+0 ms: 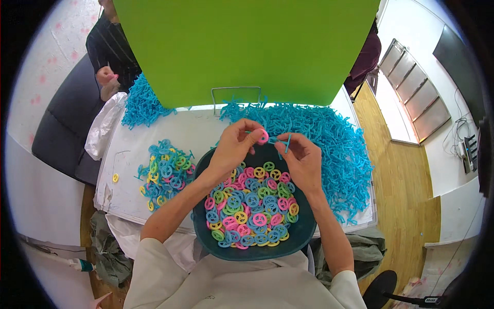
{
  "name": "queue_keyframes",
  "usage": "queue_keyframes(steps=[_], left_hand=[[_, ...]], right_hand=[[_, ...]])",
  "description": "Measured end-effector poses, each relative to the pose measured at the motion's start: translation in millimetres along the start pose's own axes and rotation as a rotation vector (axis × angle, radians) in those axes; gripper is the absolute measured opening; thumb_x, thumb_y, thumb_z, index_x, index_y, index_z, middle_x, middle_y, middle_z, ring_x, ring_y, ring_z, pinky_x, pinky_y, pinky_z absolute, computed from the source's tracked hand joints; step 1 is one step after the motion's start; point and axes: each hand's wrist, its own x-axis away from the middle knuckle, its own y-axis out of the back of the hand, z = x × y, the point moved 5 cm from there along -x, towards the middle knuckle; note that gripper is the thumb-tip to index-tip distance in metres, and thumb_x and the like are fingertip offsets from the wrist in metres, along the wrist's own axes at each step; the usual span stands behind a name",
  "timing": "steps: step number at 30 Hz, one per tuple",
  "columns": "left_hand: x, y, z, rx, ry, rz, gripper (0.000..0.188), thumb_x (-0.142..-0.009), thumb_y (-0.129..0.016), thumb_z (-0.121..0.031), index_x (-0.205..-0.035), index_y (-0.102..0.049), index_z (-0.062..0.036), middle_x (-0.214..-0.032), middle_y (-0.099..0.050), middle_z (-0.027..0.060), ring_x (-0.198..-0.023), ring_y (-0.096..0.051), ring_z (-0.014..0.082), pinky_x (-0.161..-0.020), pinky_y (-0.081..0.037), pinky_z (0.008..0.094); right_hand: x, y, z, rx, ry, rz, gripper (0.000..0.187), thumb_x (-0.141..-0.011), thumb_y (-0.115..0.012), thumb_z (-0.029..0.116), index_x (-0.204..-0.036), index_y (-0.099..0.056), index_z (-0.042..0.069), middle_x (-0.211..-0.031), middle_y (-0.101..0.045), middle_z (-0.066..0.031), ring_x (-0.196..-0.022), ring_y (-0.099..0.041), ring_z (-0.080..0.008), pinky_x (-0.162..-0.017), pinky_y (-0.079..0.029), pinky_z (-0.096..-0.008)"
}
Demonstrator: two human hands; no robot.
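Above the far part of a dark green basin (252, 255), my left hand (232, 150) pinches a small pink plastic wheel (264, 136) between thumb and fingers. Close to its right, my right hand (303, 160) is closed on a thin blue plastic piece (287, 143) with a crossbar end. The two parts are very near each other; whether they touch I cannot tell. Spoked wheels (252, 200) in blue, pink, yellow and green fill the basin below my hands. Beyond and right of my right hand lies a large heap of blue plastic pieces (339, 159).
Left of the basin, a pile of wheels with blue stems (172, 175) and a lone yellow wheel (115, 177) rest on the white table (121, 198). A green board (242, 46) stands behind a wire loop (235, 87). People sit far left (110, 44) and far right (364, 59).
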Motion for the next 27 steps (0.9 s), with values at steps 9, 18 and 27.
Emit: queue_keyframes(steps=[9,18,27], left_hand=[[1,-7,2,0.085,0.056,0.054,0.015,-0.095,-0.057,-0.013,-0.101,-0.052,-0.0003,-0.093,-0.062,0.0082,-0.084,-0.062,0.0132,-0.068,-0.054,0.0256],[2,-10,10,-0.025,-0.031,-0.045,0.013,-0.095,-0.055,-0.010,-0.096,-0.050,0.0010,-0.089,-0.061,0.0101,-0.077,-0.063,0.0142,-0.067,-0.054,0.0269],[6,-13,-9,-0.180,-0.127,-0.079,0.015,-0.094,-0.058,-0.011,-0.101,-0.059,0.0024,-0.084,-0.063,0.0075,-0.073,-0.061,0.0121,-0.068,-0.053,0.0254]], right_hand=[[0,-3,1,0.043,0.047,0.061,0.016,-0.086,-0.068,0.004,-0.101,-0.064,-0.002,-0.090,-0.066,-0.0035,-0.083,-0.061,-0.0078,-0.072,-0.050,-0.0224],[-4,-8,-8,0.030,0.018,0.115,0.020,-0.085,-0.067,0.000,-0.104,-0.062,-0.002,-0.091,-0.067,-0.0065,-0.083,-0.063,-0.0100,-0.073,-0.050,-0.0230],[0,-8,5,0.105,0.066,0.064,0.021,-0.084,-0.068,0.001,-0.105,-0.062,0.001,-0.086,-0.067,-0.0046,-0.077,-0.061,-0.0057,-0.064,-0.047,-0.0197]])
